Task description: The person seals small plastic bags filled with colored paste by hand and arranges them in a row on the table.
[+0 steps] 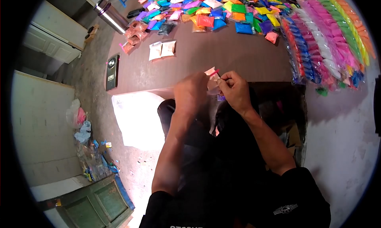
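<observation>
At the table's near edge, my right hand (235, 92) pinches a small clear plastic packet (213, 84) between thumb and fingertips. The packet has something pale peach in it and a red-pink strip along its top. Just left of it is my left hand (191, 93), smeared by motion, so its fingers do not show clearly and I cannot tell if it touches the packet. Two peach packets (162, 50) lie side by side on the table beyond my left hand.
Many colourful packets (206, 13) are heaped along the far side of the brown table (238, 53). Long bundled strips of packets (325, 41) fill the right. A steel flask (110, 15), reddish packets (135, 34) and a phone (112, 73) stand or lie at the left. A white bag (137, 118) hangs below.
</observation>
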`<state>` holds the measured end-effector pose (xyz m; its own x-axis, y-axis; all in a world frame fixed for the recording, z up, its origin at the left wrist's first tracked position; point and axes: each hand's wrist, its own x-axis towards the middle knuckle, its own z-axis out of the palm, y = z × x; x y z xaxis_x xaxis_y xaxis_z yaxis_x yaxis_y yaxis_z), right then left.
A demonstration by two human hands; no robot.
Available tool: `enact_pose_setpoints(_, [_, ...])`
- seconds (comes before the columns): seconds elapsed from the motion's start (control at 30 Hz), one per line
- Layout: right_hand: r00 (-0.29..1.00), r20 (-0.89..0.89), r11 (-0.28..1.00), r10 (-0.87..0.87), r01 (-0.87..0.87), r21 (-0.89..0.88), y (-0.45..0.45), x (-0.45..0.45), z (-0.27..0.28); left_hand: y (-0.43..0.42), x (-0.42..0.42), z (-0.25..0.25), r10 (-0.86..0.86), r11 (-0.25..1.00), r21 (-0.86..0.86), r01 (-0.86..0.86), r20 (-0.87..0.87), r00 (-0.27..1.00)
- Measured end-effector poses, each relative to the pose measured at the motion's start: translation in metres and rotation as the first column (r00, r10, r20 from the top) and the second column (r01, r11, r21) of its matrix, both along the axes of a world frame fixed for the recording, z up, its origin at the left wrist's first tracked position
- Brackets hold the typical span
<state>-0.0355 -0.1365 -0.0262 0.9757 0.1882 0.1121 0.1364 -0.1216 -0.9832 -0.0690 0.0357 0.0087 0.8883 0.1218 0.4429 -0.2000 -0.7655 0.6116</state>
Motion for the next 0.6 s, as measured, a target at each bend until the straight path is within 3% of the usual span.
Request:
enact_pose_setpoints(0.07, [1.0, -0.009, 1.0, 0.004, -0.004, -0.015, -0.002, 0.0, -0.003, -0.009, 0.004, 0.003, 0.028, 0.991, 0.135, -0.011, -0.12, 0.992])
enact_pose_setpoints(0.33, [0.996, -0.083, 1.0, 0.011, -0.009, 0.016, -0.003, 0.001, 0.003, 0.009, 0.027, 0.008, 0.088, 0.963, 0.269, -0.033, -0.195, 0.977])
enact_pose_setpoints(0.4, [0.997, -0.074, 0.999, -0.015, 0.017, 0.029, -0.002, 0.001, 0.003, 0.019, 0.03, -0.001, 0.104, 0.994, 0.061, -0.094, -0.179, 0.978])
enact_pose_setpoints(0.53, [0.992, -0.126, 0.998, -0.004, 0.012, 0.057, -0.002, -0.001, 0.004, 0.016, 0.004, -0.001, 0.087, 0.995, -0.046, -0.094, -0.137, 0.987])
enact_pose_setpoints(0.6, [0.998, -0.066, 1.0, -0.014, 0.014, -0.002, -0.002, 0.003, -0.003, 0.003, -0.009, -0.007, 0.037, 0.993, -0.108, -0.046, -0.088, 0.995])
